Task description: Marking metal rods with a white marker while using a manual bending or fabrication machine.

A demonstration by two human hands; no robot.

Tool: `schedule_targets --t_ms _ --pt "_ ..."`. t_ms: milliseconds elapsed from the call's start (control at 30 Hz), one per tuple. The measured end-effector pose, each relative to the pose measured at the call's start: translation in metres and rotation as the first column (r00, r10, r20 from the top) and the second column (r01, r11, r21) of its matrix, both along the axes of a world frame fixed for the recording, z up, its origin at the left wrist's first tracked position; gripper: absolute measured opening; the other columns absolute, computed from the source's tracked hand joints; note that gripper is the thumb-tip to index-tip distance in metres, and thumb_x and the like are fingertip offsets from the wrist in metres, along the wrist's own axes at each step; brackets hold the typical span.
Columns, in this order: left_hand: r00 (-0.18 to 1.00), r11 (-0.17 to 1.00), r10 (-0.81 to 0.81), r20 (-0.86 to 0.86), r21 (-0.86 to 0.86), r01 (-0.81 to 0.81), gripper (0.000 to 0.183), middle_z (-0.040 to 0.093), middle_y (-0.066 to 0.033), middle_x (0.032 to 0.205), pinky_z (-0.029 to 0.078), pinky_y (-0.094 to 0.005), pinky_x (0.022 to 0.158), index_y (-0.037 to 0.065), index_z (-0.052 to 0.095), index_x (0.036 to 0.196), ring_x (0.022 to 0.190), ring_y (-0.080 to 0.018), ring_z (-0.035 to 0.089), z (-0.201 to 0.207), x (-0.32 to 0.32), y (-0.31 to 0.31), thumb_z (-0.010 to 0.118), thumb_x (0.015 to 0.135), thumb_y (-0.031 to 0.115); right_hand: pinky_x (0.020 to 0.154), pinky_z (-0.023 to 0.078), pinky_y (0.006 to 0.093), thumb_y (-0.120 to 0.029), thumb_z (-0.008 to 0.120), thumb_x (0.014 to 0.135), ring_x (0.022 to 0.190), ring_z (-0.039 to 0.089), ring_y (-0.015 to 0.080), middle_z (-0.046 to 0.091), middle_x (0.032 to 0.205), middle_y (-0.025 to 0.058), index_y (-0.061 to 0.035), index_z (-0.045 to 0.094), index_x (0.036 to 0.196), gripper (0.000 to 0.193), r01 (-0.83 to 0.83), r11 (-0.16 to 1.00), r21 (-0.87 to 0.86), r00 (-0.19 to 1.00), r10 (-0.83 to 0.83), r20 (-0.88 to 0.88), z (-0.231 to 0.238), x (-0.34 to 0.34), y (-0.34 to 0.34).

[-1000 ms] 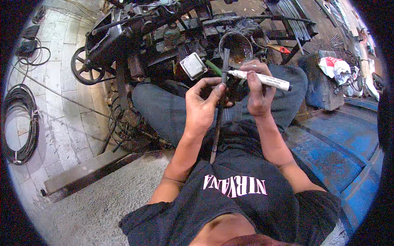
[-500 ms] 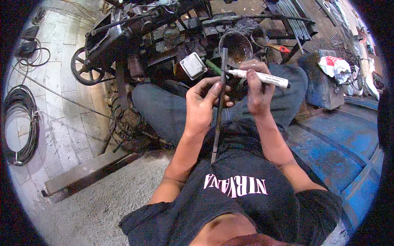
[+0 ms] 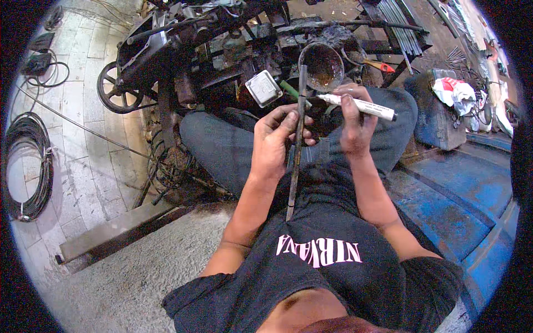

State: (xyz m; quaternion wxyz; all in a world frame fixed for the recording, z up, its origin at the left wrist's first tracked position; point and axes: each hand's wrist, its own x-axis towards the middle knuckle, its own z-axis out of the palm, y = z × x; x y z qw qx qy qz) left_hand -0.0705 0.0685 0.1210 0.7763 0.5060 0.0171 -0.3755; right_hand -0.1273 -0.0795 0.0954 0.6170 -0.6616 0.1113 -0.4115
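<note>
My left hand [image 3: 277,133] is closed around a thin dark metal rod [image 3: 295,177], thumb along its near side. The rod points away from my body, its near end by my shirt. A dark ring-like mark shows close to that near end, and another dark mark lies near the far part above my thumb. My right hand [image 3: 355,119] grips a white marker [image 3: 366,106] like a pen. Its tip points left at the rod, with a small gap between them. Behind the rod, a green handle [image 3: 291,90] shows next to a square pale metal box [image 3: 264,89].
A dark, greasy machine [image 3: 222,61] with a spoked wheel [image 3: 119,89] stands ahead. Beyond my hands sits a round pan [image 3: 321,66], with a red-tipped brush [image 3: 380,66] to its right. Coiled black cable [image 3: 41,166] lies at left; a plastic bag [image 3: 452,94] rests on a blue box at right.
My right hand has drawn the marker slightly to the right, so its tip has come away from the rod. The left hand keeps its hold with hardly any movement.
</note>
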Motion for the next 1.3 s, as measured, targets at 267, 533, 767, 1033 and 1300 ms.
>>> schedule_targets --t_ms 267,533,767,1033,1300 --pt "0.949 0.956 -0.077 0.305 0.292 -0.016 0.019 0.066 -0.0085 0.080 0.055 -0.0260 0.055 -0.006 0.062 0.102 0.064 -0.0122 0.062 0.006 0.005 -0.008 0.064 0.088 0.007 0.078 0.046 0.0311 -0.008 0.052 0.091 0.083 0.059 0.0174 0.062 0.088 0.0093 -0.0005 0.060 0.087 0.011 0.016 0.997 0.082 1.000 -0.018 0.023 -0.001 0.001 -0.004" --pt "0.930 0.962 0.131 0.344 0.182 -0.203 0.023 0.065 -0.0102 0.082 0.053 -0.0256 0.053 -0.009 0.060 0.101 0.063 -0.0137 0.063 0.011 0.064 -0.030 0.062 0.091 0.012 0.079 0.044 0.0308 -0.012 0.051 0.092 0.083 0.057 0.0153 0.063 0.089 0.0077 -0.0017 0.061 0.089 0.015 0.069 0.979 0.194 0.998 -0.067 -0.016 0.002 0.001 -0.001" --pt "0.973 0.982 0.183 0.143 0.018 -0.187 0.025 0.065 -0.0122 0.086 0.052 -0.0246 0.052 -0.007 0.059 0.105 0.063 -0.0153 0.063 0.009 0.083 -0.055 0.054 0.096 0.016 0.082 0.042 0.0290 -0.017 0.050 0.094 0.084 0.055 0.0136 0.063 0.090 0.0061 -0.0017 0.063 0.090 0.020 0.104 0.981 0.163 0.994 -0.100 -0.035 0.007 0.002 -0.007" --pt "0.991 0.998 -0.011 0.136 0.059 0.003 0.025 0.065 -0.0108 0.086 0.050 -0.0237 0.048 -0.006 0.058 0.108 0.060 -0.0141 0.063 0.026 0.015 -0.029 0.055 0.096 0.015 0.080 0.046 0.0303 -0.012 0.055 0.092 0.087 0.058 0.0158 0.063 0.092 0.0081 -0.0017 0.062 0.096 0.012 0.082 0.996 0.017 0.996 -0.083 0.041 0.024 0.006 -0.002" --pt "0.986 0.999 -0.006 0.166 0.034 0.000 0.022 0.064 -0.0113 0.085 0.049 -0.0235 0.047 -0.007 0.059 0.105 0.060 -0.0147 0.063 0.028 0.006 -0.028 0.056 0.096 0.014 0.079 0.045 0.0314 -0.011 0.052 0.093 0.087 0.057 0.0181 0.061 0.095 0.0118 0.0001 0.060 0.097 0.014 0.008 0.996 -0.092 0.999 -0.004 0.049 0.031 0.010 0.003"
